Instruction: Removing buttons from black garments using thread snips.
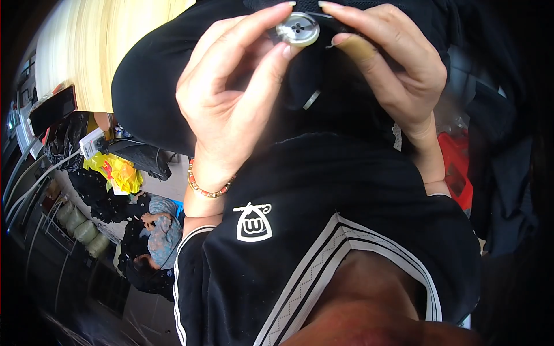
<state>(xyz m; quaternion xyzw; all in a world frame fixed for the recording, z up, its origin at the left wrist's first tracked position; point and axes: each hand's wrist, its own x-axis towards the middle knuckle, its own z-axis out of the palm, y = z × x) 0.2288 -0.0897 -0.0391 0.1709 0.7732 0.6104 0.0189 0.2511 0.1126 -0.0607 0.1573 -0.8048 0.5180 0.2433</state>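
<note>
My left hand point(231, 86) pinches a round, grey-and-white four-hole button point(298, 29) between thumb and index finger, its face turned up. Close beside it on the right is my right hand point(392, 63), fingers curled and thumb apart from the index fingertip. A tan strip wraps the right thumb. Between the button and my right fingers runs a thin, straight, needle-like piece point(320, 14); the right fingers seem to hold its end, partly hidden. Black cloth point(306, 75) lies beneath both hands. A small pale-edged disc point(311, 99) shows on it.
A light wooden tabletop point(75, 46) is at the upper left, with a dark phone point(53, 111) at its edge. Below are a white plug block point(92, 143), cables and a yellow bag point(121, 173). Another person point(164, 230) sits at the lower left. A red bag point(456, 167) is at the right.
</note>
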